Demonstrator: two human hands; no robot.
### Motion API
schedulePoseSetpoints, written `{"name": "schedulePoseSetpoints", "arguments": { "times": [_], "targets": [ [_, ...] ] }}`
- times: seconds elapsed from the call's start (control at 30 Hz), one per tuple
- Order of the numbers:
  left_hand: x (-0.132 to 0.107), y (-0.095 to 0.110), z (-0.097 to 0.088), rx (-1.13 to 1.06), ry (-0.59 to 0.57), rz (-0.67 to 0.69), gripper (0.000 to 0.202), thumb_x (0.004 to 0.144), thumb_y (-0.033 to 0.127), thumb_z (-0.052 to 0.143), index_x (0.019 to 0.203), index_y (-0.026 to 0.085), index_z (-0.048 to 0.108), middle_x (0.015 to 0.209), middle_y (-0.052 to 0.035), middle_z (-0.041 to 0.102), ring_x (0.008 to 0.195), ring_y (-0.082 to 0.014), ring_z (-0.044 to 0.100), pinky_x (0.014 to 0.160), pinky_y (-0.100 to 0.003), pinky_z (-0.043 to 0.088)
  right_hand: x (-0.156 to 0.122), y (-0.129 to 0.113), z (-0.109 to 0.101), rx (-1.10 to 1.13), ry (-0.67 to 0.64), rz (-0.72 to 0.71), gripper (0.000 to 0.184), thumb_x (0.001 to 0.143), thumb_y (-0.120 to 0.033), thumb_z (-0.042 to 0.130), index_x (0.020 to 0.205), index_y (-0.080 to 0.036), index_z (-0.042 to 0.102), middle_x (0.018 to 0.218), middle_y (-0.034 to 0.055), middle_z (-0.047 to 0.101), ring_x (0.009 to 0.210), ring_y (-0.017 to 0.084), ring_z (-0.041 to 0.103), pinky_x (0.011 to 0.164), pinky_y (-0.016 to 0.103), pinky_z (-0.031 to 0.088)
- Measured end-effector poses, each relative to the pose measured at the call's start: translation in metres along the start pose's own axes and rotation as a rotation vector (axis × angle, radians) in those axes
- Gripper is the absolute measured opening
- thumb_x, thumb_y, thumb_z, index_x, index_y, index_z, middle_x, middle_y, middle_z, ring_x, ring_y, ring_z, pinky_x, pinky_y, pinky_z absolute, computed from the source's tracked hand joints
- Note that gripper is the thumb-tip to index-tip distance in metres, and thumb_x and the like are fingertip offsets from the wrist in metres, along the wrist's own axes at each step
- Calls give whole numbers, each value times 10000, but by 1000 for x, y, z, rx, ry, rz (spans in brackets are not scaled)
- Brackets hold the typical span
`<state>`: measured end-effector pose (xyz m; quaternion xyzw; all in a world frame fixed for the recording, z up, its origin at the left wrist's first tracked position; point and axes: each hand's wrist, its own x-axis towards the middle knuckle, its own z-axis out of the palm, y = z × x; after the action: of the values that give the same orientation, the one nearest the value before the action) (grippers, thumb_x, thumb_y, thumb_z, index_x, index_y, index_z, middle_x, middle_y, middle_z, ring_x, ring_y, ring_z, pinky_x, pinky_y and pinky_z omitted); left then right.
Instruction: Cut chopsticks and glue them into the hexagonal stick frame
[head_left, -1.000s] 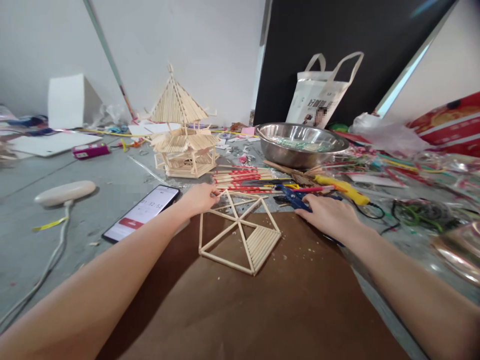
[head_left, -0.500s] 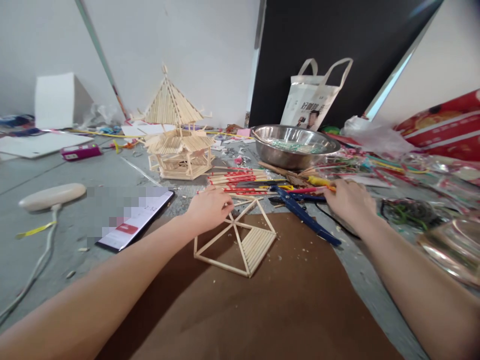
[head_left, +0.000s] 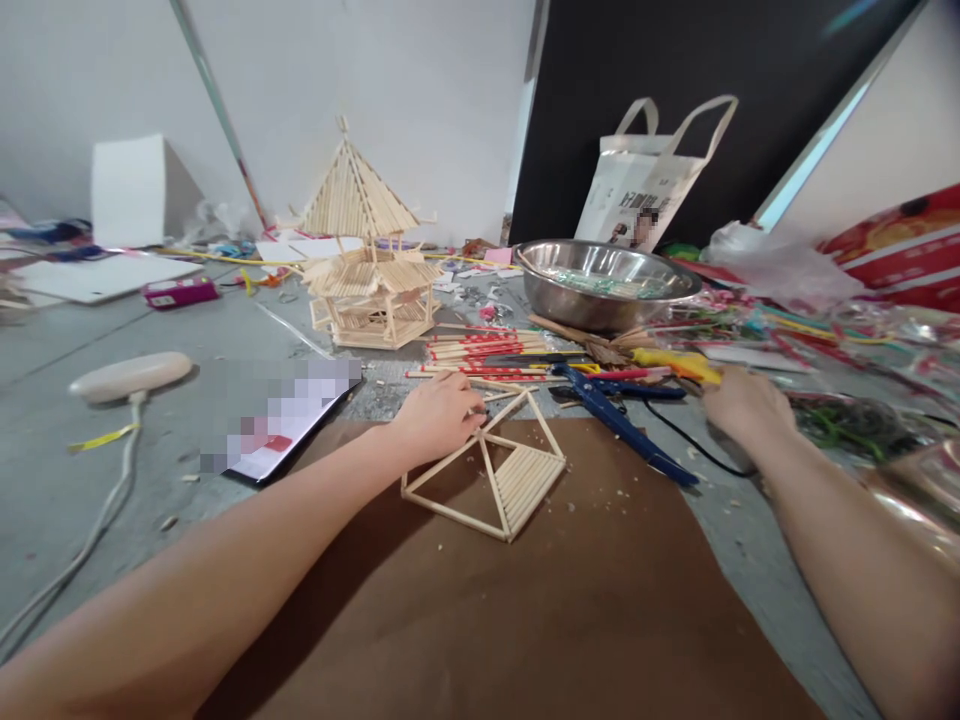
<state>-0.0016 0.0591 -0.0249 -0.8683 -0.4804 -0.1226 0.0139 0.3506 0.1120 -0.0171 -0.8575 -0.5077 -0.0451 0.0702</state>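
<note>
Stick frame (head_left: 495, 470) at frame centre is pinned at its upper-left corner by the curled left hand (head_left: 439, 415), while the yellow tool (head_left: 679, 365), long axis running leftward, is gripped by the right hand (head_left: 742, 405).

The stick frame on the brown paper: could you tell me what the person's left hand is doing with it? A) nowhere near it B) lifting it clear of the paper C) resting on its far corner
C: the left hand rests on the far corner of the stick frame, which lies flat on the brown paper.

pale stick frame (head_left: 487, 470), yellow glue gun (head_left: 679, 363)
</note>
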Motion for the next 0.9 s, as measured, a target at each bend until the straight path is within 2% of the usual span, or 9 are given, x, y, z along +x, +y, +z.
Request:
{"name": "schedulePoseSetpoints", "arguments": {
  "times": [0.13,0.2,0.27,0.33,0.4,0.57,0.67,0.8,0.9],
  "targets": [
    [0,0,-1,46,-10,-5,281,790,348,375,857,210,610,832,-52,557,888,-182,477,780,-300,386,-3,-2,-5,140,148,24,439,741,-276,367,1127,-89,459,1069,244,487,991,339,459,767,423,350],
    [1,0,-1,67,-38,-15,297,798,350,354,849,211,610,812,-50,583,859,-184,495,753,-303,392,-4,-4,-9,246,197,16,419,709,-266,419,1100,-129,479,1048,192,507,1023,326,436,810,434,339],
    [1,1,0,73,-78,-25,311,805,349,332,850,214,608,800,-45,607,828,-184,517,725,-302,398,-5,-8,-13,385,179,-6,382,666,-254,473,1036,-163,507,958,124,545,959,288,485,785,412,385],
    [2,1,0,66,-114,-39,317,808,345,320,860,220,606,808,-43,621,810,-184,534,697,-299,403,-8,-14,-16,553,84,-44,322,642,-220,487,959,-172,511,856,66,555,772,209,555,666,348,460],
    [2,2,0,55,-133,-52,317,808,339,315,860,224,606,817,-44,627,806,-184,545,679,-294,405,-15,-22,-22,716,-45,-101,252,639,-172,469,890,-166,490,794,31,545,599,122,545,553,271,481],
    [1,3,-2,14,-135,-48,328,807,342,312,803,213,613,810,-47,633,806,-172,556,668,-269,404,-49,-40,-49,946,-387,-320,73,645,-188,517,682,-147,469,648,33,539,576,108,527,568,245,444],
    [1,3,-2,3,-126,-38,330,807,342,312,783,200,609,798,-48,634,784,-167,561,649,-257,402,-65,-44,-61,928,-556,-520,111,653,-240,532,616,-140,502,547,25,528,524,104,493,520,240,391],
    [1,2,0,22,-111,-29,309,802,321,320,747,198,597,780,-38,632,749,-169,565,619,-255,396,-77,-48,-60,757,-864,-662,247,600,-385,587,667,-148,561,504,-5,532,453,90,462,422,217,339],
    [1,2,2,28,-107,-22,315,805,339,315,752,206,595,770,-30,631,747,-168,565,611,-254,393,-87,-54,-56,674,-875,-755,305,526,-420,637,666,-156,576,526,-9,535,441,83,451,388,205,335]
  ]
}}
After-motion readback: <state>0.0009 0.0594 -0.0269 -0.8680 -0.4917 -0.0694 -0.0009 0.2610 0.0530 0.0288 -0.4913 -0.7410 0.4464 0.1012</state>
